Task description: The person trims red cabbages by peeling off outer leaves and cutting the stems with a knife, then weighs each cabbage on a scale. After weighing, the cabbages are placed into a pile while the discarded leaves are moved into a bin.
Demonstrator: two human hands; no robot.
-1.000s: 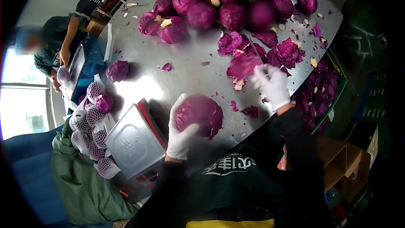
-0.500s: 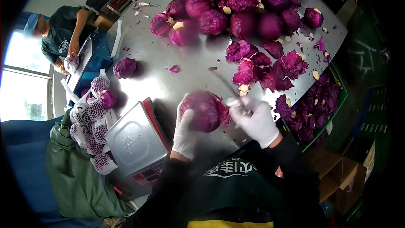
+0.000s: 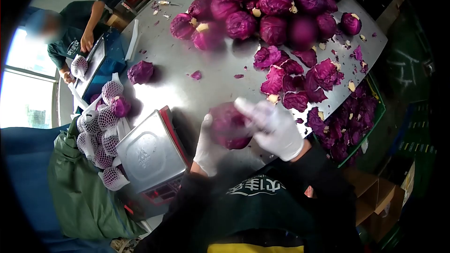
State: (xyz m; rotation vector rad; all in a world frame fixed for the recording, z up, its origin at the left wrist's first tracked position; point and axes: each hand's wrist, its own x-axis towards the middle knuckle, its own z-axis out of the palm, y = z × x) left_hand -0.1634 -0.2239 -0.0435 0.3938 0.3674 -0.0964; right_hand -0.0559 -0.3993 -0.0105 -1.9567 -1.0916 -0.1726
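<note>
A red cabbage (image 3: 228,125) is held above the near side of the steel table, its surface smooth and purple. My gloved left hand (image 3: 207,146) is wrapped round its left side, thumb up along it. Close against the cabbage's right side is my gloved right hand (image 3: 276,129), smeared by motion, fingers curled. The knife that showed in this hand half a second ago is now mostly hidden or blurred; a faint streak crosses the cabbage's front. Loose outer cabbage leaves (image 3: 293,77) lie just beyond my right hand.
A heap of red cabbages (image 3: 274,0) covers the table's far side. A scale (image 3: 152,147) stands at left, beside net-wrapped cabbages (image 3: 108,118). One cabbage (image 3: 140,72) sits alone. A green-rimmed crate (image 3: 382,107) of leaves is at right. A co-worker (image 3: 75,33) handles a netted cabbage.
My right hand has moved left against the cabbage, and the knife blade no longer shows clearly. The leaf flap on the cabbage's right side is out of sight. The co-worker's hands have moved apart.
</note>
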